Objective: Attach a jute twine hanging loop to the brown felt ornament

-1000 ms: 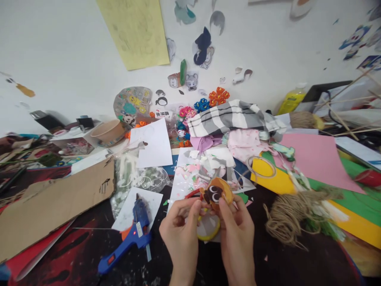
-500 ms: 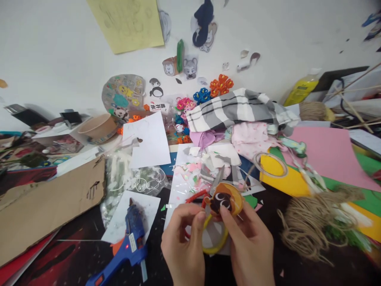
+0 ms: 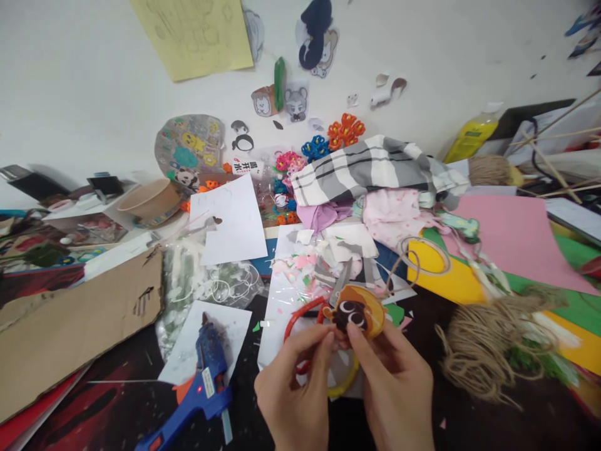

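Note:
My right hand (image 3: 397, 376) is closed round an orange-brown cartoon character cutout (image 3: 366, 304) with big eyes, thumb on its front and fingers behind. Pinched together, the thumb and forefinger of my left hand (image 3: 300, 376) meet the cutout's lower left edge; what lies between them is hidden. Beneath the hands are scissors with a red and yellow handle (image 3: 347, 379), partly covered, their blades pointing away. To the left lies a blue hot glue gun (image 3: 211, 369) with a lit red light, its nozzle over a white sheet (image 3: 239, 322).
Paper scraps (image 3: 305, 266) lie beyond the hands. Brown twine (image 3: 479, 351) is heaped at the right, near coloured sheets (image 3: 511, 238). Cardboard (image 3: 84, 319) covers the left side. A checked cloth (image 3: 370, 172) and a yellow bottle (image 3: 472, 134) stand along the wall.
My left fingertips have moved right and slightly up, against the cutout's edge. The cutout has tilted a little more toward the camera in my right hand. The view has shifted slightly.

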Demonstrator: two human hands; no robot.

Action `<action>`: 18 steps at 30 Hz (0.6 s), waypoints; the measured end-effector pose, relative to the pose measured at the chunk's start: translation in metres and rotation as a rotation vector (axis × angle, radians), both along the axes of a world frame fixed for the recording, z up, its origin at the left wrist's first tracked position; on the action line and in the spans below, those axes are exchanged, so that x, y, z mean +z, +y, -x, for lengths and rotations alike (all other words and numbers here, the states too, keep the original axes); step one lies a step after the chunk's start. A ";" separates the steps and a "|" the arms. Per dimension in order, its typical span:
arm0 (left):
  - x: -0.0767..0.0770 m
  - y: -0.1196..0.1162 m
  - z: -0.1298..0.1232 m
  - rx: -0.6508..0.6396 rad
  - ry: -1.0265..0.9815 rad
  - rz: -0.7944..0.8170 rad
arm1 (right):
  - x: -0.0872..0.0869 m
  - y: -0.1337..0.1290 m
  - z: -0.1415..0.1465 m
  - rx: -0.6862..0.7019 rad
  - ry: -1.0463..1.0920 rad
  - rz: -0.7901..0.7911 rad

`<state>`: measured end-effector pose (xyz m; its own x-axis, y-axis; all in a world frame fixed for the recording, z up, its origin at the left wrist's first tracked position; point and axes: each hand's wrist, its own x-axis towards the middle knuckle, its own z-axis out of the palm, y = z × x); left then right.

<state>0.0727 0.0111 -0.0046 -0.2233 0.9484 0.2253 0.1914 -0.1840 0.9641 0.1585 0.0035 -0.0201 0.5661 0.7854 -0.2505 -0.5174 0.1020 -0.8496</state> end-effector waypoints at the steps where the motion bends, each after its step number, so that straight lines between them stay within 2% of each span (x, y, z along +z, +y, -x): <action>1: 0.000 0.000 0.000 0.005 0.009 -0.014 | 0.000 0.000 0.000 -0.001 0.001 0.000; 12: 0.002 0.000 0.002 0.088 0.128 -0.088 | -0.001 -0.002 -0.002 0.089 -0.050 -0.016; 18: 0.002 0.003 0.000 0.012 0.176 -0.152 | -0.001 0.000 -0.002 0.067 -0.060 -0.043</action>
<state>0.0724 0.0142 -0.0027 -0.1792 0.8980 0.4020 0.3569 -0.3214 0.8771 0.1602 0.0031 -0.0207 0.5250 0.8312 -0.1830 -0.4727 0.1059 -0.8748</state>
